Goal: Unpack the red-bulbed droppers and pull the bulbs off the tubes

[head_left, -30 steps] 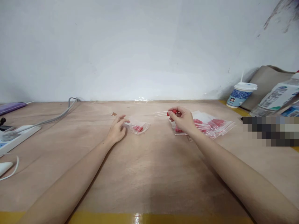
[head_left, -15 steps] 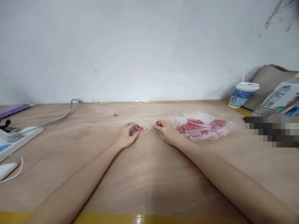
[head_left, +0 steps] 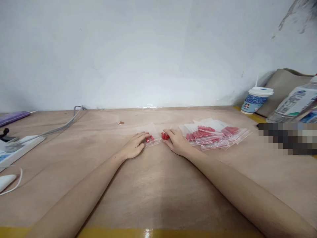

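Observation:
My left hand [head_left: 135,145] lies over the left part of a small clear zip bag [head_left: 154,142], fingers stretched out and thumb apart. Inside or under that bag's film, short red pieces [head_left: 149,139] show beside the fingertips. Just to the right, my right hand [head_left: 177,141] curls its fingers and thumb around several small red pieces [head_left: 164,136]. Their exact kind is too small to tell, and the palm side is hidden. Right of this hand, a pile of clear zip bags [head_left: 215,145] holds more red pieces [head_left: 206,129], the bags overlapping.
A paper cup [head_left: 256,100] with a straw, a plastic bottle [head_left: 294,104] and a grey-brown bag [head_left: 277,87] stand at the back right. On the left are a power strip [head_left: 32,145], a grey cable [head_left: 63,127] and a purple case [head_left: 15,118]. A wall rises behind the table [head_left: 138,195].
My left fingers have straightened and spread over the bag. The red pieces at my right hand show more fully between thumb and fingers. The view has shifted slightly.

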The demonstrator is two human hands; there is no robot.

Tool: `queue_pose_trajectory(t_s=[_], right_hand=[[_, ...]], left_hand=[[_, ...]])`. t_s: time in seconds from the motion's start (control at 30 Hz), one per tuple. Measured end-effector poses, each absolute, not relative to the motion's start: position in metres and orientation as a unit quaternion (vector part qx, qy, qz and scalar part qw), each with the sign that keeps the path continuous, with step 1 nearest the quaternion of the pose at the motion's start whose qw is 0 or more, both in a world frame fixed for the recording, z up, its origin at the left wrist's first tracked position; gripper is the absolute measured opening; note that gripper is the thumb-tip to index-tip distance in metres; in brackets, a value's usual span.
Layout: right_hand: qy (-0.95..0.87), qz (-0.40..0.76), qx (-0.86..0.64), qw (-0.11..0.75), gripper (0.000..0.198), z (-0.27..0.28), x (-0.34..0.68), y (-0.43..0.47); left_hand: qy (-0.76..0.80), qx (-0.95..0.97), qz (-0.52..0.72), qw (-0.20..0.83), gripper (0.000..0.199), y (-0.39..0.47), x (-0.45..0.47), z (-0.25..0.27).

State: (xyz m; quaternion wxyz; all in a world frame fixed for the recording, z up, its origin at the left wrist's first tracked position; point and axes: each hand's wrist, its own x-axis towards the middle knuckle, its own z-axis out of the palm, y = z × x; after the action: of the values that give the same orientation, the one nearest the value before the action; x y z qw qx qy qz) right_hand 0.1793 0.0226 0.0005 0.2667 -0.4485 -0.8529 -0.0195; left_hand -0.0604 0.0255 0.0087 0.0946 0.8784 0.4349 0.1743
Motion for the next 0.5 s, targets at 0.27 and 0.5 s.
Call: queue_pose_trajectory(t_s=[0.27, 0.5], right_hand=[[-0.834, -0.051, -0.463, 0.296, 0.040, 0.006, 0.180, 0.015], [-0.855, -0.090, -0.395, 0.323, 0.018, 0.004, 0.167, 0.004]], left_hand=[[0.442, 0.870, 0.190, 0.108, 0.053, 0.025, -0.061, 0.011], [0.456, 0.860, 0.214, 0.086, 0.047, 0.020, -0.056, 0.015]])
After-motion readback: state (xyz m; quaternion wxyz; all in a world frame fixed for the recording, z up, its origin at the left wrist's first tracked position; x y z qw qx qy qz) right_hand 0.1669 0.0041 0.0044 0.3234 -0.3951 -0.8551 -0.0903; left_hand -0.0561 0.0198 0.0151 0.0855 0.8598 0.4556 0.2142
